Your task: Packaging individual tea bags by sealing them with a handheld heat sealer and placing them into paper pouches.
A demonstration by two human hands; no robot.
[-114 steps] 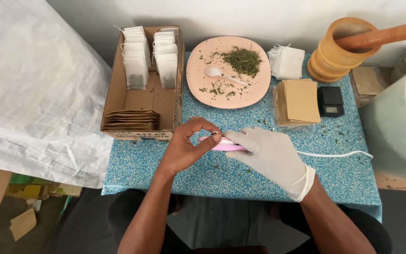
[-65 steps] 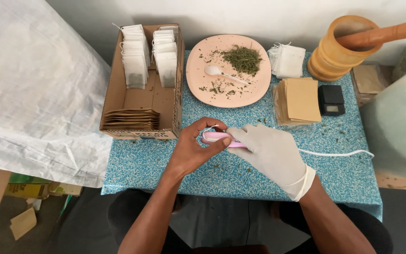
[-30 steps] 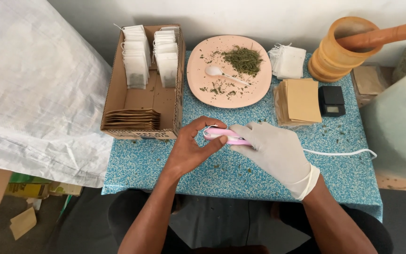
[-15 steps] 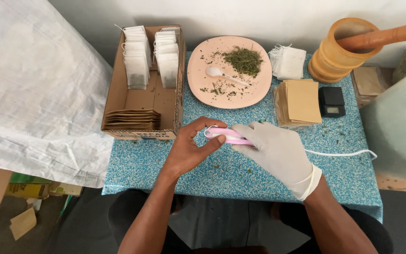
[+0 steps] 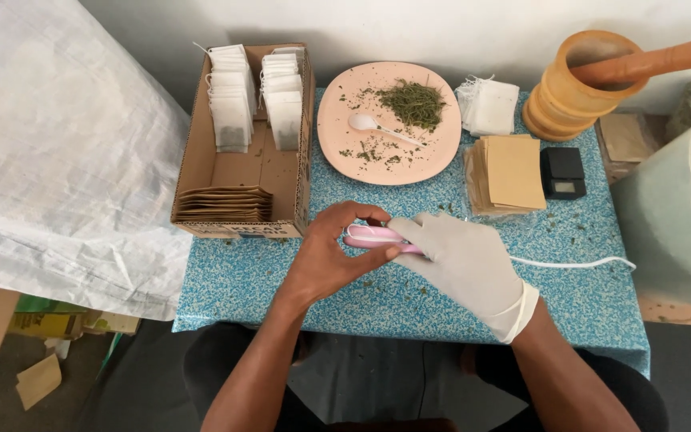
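My gloved right hand grips a small pink hand-held device with a white cord trailing to the right over the blue speckled table. My bare left hand curls around the device's front end, fingers pinched at its tip; whatever is between them is hidden. Behind the hands sits a pink plate with dried green herbs and a white spoon.
A cardboard box at the left holds rows of white filled sachets and stacked brown envelopes. Right of the plate lie empty white bags, a brown envelope stack, a small black scale and a wooden mortar with pestle.
Both hands have stayed at the table's middle on the pink device; the left fingers shifted slightly around its tip. Nothing else has moved.
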